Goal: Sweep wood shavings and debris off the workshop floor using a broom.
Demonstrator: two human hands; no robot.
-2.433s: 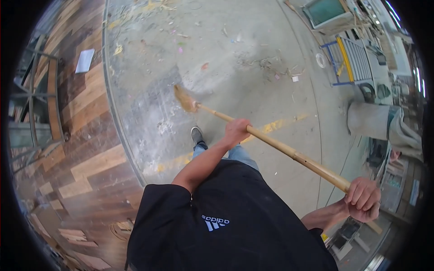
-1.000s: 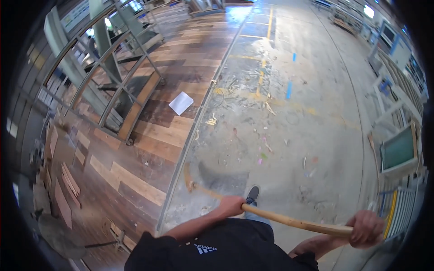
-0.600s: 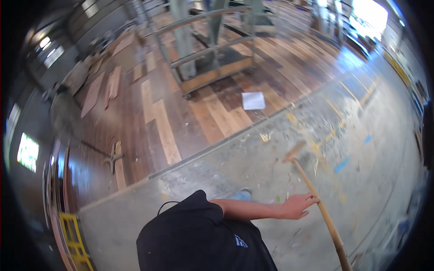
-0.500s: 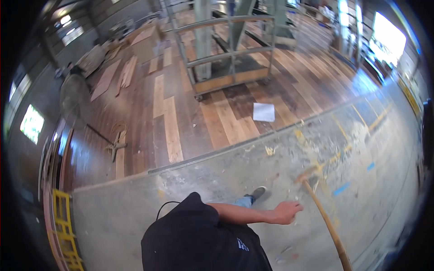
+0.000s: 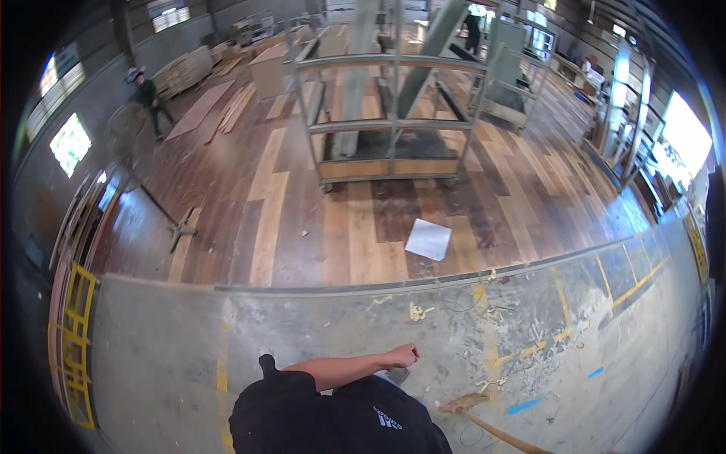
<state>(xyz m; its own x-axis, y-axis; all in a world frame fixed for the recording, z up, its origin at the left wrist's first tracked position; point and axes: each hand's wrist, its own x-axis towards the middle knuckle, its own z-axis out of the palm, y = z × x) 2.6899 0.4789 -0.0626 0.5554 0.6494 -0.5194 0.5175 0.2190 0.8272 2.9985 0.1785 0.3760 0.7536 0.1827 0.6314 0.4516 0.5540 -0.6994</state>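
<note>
My left hand (image 5: 404, 355) is stretched across in front of my black shirt, over the grey concrete floor. Its fingers are curled closed, and nothing shows in them. To the right of it a broom (image 5: 463, 405) lies with its brownish head against the floor. The wooden broom handle (image 5: 503, 434) runs down to the lower right edge of the picture. My right hand is out of the frame, so what it holds is hidden. Pale scraps (image 5: 418, 312) and blue tape strips (image 5: 526, 405) are on the concrete near the broom head.
Beyond a ledge (image 5: 363, 288) lies a plank floor (image 5: 266, 227) with a white sheet (image 5: 429, 239). A wheeled metal rack (image 5: 391, 127) stands ahead. A fan stand (image 5: 181, 229) and a person (image 5: 151, 102) are at the left. Yellow frames (image 5: 76, 348) line the left side.
The view has turned and lifted, showing more of the hall. My left hand has drawn in leftward and its fingers are more curled. The broom head now appears lower and nearer to me.
</note>
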